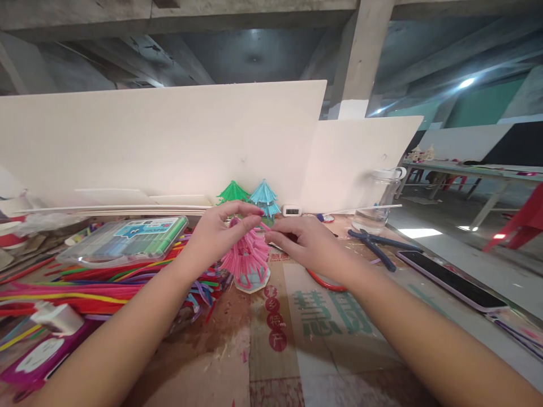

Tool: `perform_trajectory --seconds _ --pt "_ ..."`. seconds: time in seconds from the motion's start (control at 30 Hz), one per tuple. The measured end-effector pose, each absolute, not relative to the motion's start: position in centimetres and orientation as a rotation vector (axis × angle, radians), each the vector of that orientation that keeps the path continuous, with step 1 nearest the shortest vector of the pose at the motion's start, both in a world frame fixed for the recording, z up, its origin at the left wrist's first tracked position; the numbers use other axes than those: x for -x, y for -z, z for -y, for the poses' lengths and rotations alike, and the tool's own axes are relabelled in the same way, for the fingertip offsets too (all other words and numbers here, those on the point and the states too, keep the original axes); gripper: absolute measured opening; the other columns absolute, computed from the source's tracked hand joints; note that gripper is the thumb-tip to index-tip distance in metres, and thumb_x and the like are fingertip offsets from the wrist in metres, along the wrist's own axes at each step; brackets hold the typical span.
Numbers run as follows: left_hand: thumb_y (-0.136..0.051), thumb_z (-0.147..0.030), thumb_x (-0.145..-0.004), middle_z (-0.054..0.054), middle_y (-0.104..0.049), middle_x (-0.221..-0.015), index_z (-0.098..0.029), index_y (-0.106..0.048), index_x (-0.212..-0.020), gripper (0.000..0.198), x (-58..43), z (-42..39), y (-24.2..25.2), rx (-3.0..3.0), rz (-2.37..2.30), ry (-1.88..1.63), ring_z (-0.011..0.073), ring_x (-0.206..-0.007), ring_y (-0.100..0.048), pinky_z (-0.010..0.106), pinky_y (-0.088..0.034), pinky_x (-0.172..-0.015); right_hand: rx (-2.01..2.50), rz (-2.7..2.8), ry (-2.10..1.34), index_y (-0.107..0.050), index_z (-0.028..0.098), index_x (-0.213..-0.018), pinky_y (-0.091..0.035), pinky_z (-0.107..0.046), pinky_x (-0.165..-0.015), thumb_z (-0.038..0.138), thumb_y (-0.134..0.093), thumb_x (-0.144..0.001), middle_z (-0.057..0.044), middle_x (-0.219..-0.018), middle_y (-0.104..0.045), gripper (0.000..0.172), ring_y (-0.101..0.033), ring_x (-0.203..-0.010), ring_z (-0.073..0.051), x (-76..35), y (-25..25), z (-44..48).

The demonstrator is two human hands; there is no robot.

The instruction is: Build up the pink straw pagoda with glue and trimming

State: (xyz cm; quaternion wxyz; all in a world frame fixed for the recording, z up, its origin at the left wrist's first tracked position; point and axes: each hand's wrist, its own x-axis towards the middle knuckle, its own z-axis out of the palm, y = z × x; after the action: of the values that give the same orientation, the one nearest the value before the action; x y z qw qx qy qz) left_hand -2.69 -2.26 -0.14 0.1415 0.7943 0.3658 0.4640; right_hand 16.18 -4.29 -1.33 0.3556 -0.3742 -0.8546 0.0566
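Observation:
A pink pagoda-like model [245, 259] made of pipe cleaners stands on a pale, many-sided base [251, 280]. My left hand [220, 230] is over its upper left side, thumb and index finger pinched together near a short pink pipe cleaner [263, 226]. From the right, my right hand [307, 244] grips the other end of that piece between thumb and fingers. The fingers partly hide the model's top. Behind it stand a green pipe-cleaner model [233, 192] and a light blue one [263, 196].
Many coloured pipe cleaners [106, 288] lie left, with a marker case [127, 240] on them. Pliers [375, 246], a phone [452, 280] and a water jug [373, 200] are right. A small digital clock [291, 211] stands by the white board [169, 141]. Printed cardboard [275, 362] covers the table.

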Motion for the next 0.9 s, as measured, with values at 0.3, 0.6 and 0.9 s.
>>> perform_trajectory --seconds 0.3,0.6,0.9 --pt "-0.063 -0.041 -0.076 0.001 -0.072 -0.083 -0.021 -0.072 -0.082 0.022 2.5 2.6 -0.1 -2.236 -1.125 -1.356 0.0193 -0.08 -0.063 0.03 -0.047 -0.079 0.979 2.057 -0.265 -0.063 0.019 -0.089 -0.029 -0.023 -0.052 0.029 -0.051 -0.088 0.003 -0.062 -0.056 0.015 -0.044 -0.053 -0.009 -16.3 1.4 4.3" --pt "-0.062 -0.043 -0.075 0.003 -0.071 -0.083 -0.019 -0.069 -0.079 0.025 2.7 2.0 0.1 -2.156 -1.073 -1.337 0.0203 -0.08 -0.063 0.032 -0.046 -0.079 0.907 2.109 -0.199 -0.062 0.02 -0.085 -0.031 -0.022 -0.054 0.028 -0.051 -0.088 0.002 -0.067 -0.058 0.015 -0.048 -0.058 -0.01 -16.6 1.6 4.1" --pt "-0.06 -0.041 -0.077 0.002 -0.07 -0.083 -0.019 -0.068 -0.077 0.023 2.9 1.9 -0.1 -2.228 -1.132 -1.383 0.0199 -0.081 -0.061 0.031 -0.044 -0.079 0.976 2.123 -0.284 -0.064 0.019 -0.084 -0.032 -0.023 -0.057 0.027 -0.05 -0.088 0.002 -0.065 -0.059 0.016 -0.047 -0.056 -0.01 -17.6 0.8 4.1"
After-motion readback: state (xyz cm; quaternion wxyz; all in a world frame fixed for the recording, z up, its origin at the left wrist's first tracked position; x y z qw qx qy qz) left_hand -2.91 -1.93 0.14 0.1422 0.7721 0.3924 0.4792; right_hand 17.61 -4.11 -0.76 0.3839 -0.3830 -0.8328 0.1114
